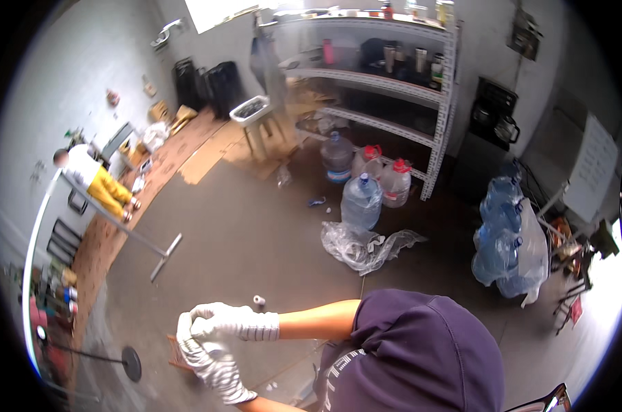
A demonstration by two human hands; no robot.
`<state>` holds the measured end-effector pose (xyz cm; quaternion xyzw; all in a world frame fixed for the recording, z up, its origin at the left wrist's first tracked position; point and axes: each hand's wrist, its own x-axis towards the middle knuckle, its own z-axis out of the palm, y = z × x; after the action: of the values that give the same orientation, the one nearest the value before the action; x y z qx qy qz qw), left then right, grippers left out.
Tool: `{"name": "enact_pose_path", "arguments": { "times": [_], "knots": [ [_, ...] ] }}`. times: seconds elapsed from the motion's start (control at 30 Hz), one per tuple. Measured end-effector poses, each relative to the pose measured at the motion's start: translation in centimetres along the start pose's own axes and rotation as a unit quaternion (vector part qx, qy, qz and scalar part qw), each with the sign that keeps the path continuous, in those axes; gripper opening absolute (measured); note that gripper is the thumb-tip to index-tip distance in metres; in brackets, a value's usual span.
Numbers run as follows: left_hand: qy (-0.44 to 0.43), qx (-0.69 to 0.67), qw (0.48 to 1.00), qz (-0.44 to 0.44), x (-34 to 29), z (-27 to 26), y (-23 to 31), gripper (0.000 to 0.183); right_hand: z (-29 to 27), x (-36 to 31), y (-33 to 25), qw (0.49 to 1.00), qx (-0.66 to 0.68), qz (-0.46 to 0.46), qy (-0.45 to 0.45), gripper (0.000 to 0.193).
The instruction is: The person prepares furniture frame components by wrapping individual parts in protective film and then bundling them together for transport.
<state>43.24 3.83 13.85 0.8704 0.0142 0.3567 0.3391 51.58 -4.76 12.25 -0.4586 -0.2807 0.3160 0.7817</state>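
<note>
Both my hands wear white knitted gloves with grey stripes, and they meet at the lower left of the head view. My right hand [225,321] comes in on the upper forearm, its fingers curled closed against the other glove. Just beneath it, my left hand [216,367] is bent upward, with its fingers folded in toward the right one. Anything between them is hidden by the gloves and some blur. Behind the left glove shows part of a reddish-brown slatted thing [178,353]. A small white roll [259,301] lies on the floor close to my right wrist.
Clear plastic sheeting [366,248] lies beside a large water bottle [361,201]. Bagged blue bottles [501,240] stand right, near a whiteboard [591,161]. Metal shelving [386,86] rises behind. Left are a metal stand [165,257], a round black base [131,364] and another person [101,185].
</note>
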Motion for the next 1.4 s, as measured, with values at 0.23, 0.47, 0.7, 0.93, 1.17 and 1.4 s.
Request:
{"name": "enact_pose_path", "arguments": {
  "times": [0.23, 0.47, 0.7, 0.93, 1.17, 1.4],
  "knots": [
    [-0.091, -0.132, 0.981, 0.109, 7.8, 10.4, 6.1, 0.037, -11.3, -3.6, -8.3, 0.988, -0.083, -0.04, 0.124, 0.051],
    [-0.162, -0.437, 0.881, -0.083, 14.6, 27.7, 9.5, 0.036, -25.5, -6.1, -15.3, 0.968, -0.099, -0.164, 0.162, 0.056],
    [-0.208, -0.228, 0.899, 0.31, 19.6, 40.5, 15.1, 0.046, -36.5, -8.7, -18.8, 0.878, -0.028, -0.275, 0.391, 0.037],
    [-0.303, -0.36, 0.825, 0.314, 26.2, 51.1, 14.9, 0.036, -45.0, -6.3, -20.8, 0.838, 0.019, -0.269, 0.475, 0.033],
    [-0.254, -0.344, 0.851, 0.305, 37.6, 62.5, 10.9, 0.021, -54.6, 3.7, -23.7, 0.841, -0.068, -0.246, 0.476, 0.049],
    [-0.22, -0.385, 0.817, 0.368, 50.1, 71.7, 9.4, 0.023, -66.3, 14.1, -27.8, 0.766, -0.127, -0.301, 0.554, 0.036]
  ]
}}
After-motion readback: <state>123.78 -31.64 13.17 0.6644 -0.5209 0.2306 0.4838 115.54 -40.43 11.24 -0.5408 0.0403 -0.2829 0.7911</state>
